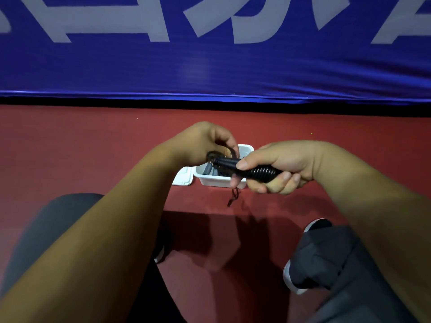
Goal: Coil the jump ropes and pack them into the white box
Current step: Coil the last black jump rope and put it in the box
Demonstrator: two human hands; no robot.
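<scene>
Though they half hide the white box [217,182] below, the right hand [286,164] grips a black handle [258,172], and the left hand [200,143] pinches blurry rope loops [211,156].

A dull red floor [70,148] ran back to a blue banner [210,66] that stood across the whole far side, printed with large pale letters [112,19] cut off at the top edge. A black strip [233,106] lay where the banner met the floor. The light was dim, and dark shadows [198,229] fell on the near floor.
</scene>
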